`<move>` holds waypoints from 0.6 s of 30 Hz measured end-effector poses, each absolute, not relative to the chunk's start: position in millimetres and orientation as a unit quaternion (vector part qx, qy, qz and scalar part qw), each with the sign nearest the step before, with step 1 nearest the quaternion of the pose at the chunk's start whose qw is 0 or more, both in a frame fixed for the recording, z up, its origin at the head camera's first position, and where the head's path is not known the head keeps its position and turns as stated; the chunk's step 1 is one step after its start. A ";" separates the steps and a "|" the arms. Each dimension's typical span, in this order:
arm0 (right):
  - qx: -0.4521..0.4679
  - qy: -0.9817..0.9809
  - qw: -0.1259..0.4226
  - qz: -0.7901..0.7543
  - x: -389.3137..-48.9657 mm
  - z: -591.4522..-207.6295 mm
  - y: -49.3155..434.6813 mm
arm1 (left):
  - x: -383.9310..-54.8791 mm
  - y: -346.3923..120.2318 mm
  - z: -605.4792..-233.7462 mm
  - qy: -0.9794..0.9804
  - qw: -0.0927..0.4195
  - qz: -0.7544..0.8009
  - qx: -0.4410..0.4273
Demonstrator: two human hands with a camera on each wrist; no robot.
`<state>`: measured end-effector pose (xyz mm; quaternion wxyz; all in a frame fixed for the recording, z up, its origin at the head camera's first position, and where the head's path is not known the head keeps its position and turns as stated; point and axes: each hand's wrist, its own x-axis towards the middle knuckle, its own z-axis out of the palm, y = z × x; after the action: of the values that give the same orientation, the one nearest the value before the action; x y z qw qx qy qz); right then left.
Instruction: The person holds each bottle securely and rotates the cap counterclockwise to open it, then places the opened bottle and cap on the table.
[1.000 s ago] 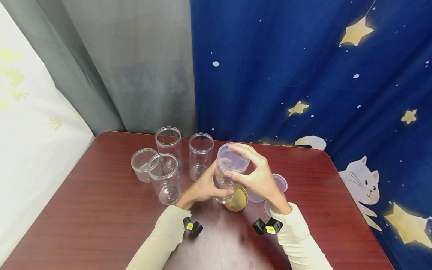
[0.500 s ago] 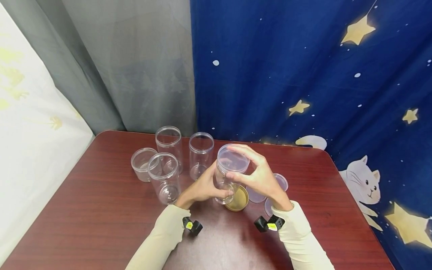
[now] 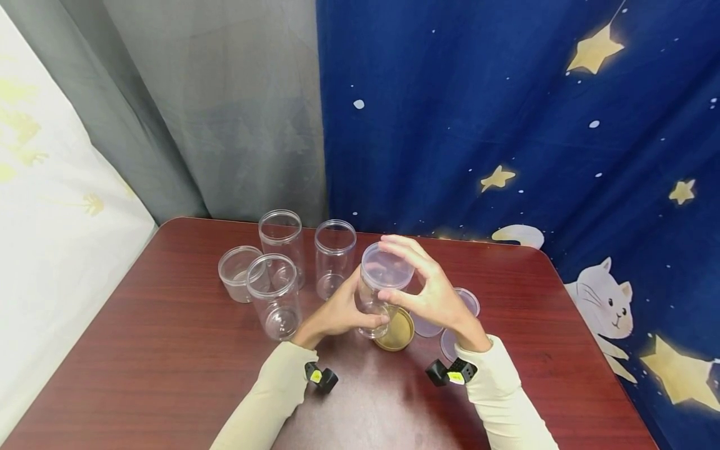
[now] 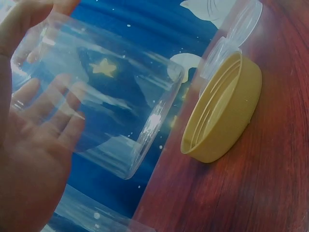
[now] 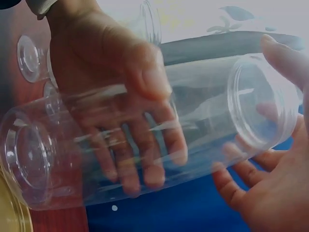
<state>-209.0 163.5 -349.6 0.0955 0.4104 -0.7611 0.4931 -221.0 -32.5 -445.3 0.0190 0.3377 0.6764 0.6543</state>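
Observation:
My left hand (image 3: 336,310) grips a tall clear plastic jar (image 3: 372,303) round its body, thumb on the near side and fingers behind. A translucent pale lid (image 3: 388,267) sits on the jar's top. My right hand (image 3: 432,299) spans that lid, with the thumb at its near edge and the fingers across the far side. Seen from the right wrist, the jar (image 5: 203,101) lies between both hands, and the left fingers show through its wall. Below the jar's base, a gold lid (image 4: 227,111) rests on the table, its threaded inside visible.
Three tall clear jars stand open at the left: a front one (image 3: 275,306), a back one (image 3: 281,240) and a right one (image 3: 335,256). Beside them is a short jar (image 3: 233,278). Pale lids (image 3: 425,326) lie partly under the right forearm on the red-brown table (image 3: 140,350).
The right fingers have lifted and spread a little at the lid's far edge, and the right wrist has shifted slightly right. The left hand and the jar have stayed nearly still.

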 end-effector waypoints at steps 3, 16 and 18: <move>0.377 -0.793 0.123 0.463 -204.9 -347.7 163.4 | -220.1 -30.7 -446.1 0.685 0.011 0.656 0.317; 0.250 -0.888 0.294 0.251 -188.1 -343.2 145.8 | -215.3 -21.3 -449.4 0.748 -0.043 0.619 0.234; 0.252 -0.890 0.293 0.242 -188.5 -342.9 145.5 | -215.2 -20.9 -450.2 0.748 -0.043 0.619 0.236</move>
<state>-188.5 145.5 -342.9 0.2933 0.2524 -0.8897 0.2424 -215.2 -20.9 -450.2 -0.0429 0.2361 0.7480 0.6188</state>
